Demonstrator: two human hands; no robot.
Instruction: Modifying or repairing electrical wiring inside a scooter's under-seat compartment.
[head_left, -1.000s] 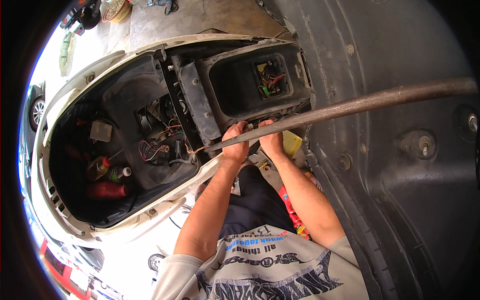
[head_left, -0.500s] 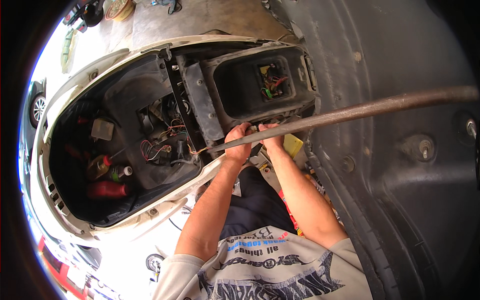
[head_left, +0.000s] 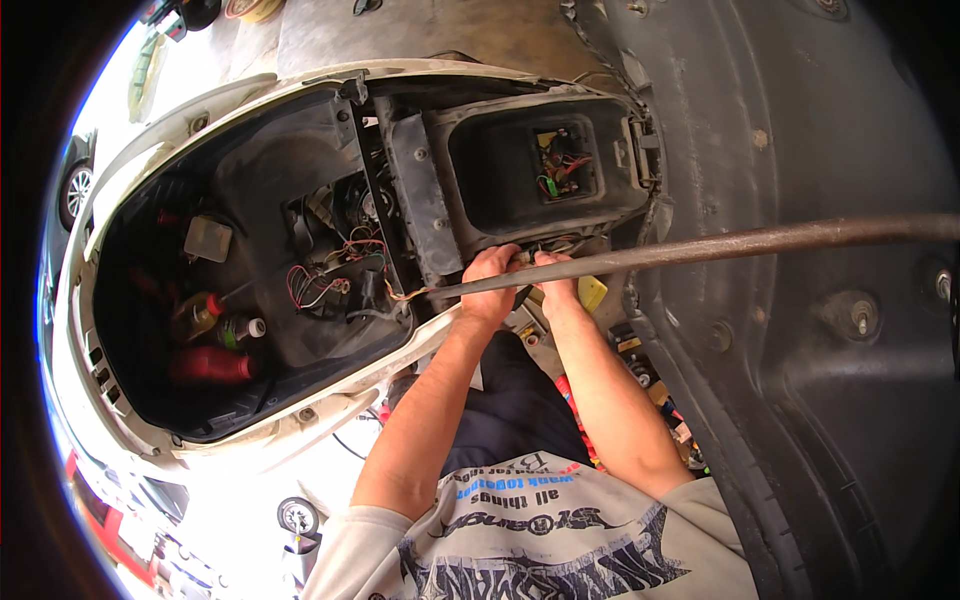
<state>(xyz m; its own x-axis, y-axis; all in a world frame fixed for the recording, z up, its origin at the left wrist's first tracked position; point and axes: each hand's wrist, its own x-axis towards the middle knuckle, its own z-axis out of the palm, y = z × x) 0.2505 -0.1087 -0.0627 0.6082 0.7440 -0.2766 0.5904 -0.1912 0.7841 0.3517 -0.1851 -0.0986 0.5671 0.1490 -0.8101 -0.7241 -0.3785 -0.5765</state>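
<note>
At the near edge of an opened scooter body [head_left: 330, 398], beside its small black compartment [head_left: 480, 215], my two hands work close together. My left hand [head_left: 490, 285] is closed, fingertips pinched on a small pale piece that looks like a wire connector but is too small to be sure of. My right hand [head_left: 558, 275] faces it, thumb and fingers also closed; what they grip is hidden. A rusty metal rod [head_left: 690, 252] crosses over both hands in the view. Left of them, thin wires [head_left: 405, 294] come out by the frame.
The large black storage bucket [head_left: 250, 150] holds bottles, a red bottle [head_left: 212, 366], a clear box [head_left: 208, 239] and loose wiring [head_left: 315, 290]. A big black panel with bolts [head_left: 800, 150] stands at the right. A yellow object [head_left: 592, 293] lies beyond my right wrist.
The view has shifted, so the scooter sits slightly farther right in the picture. My hands stay together at the same edge, with their fingers slightly repositioned.
</note>
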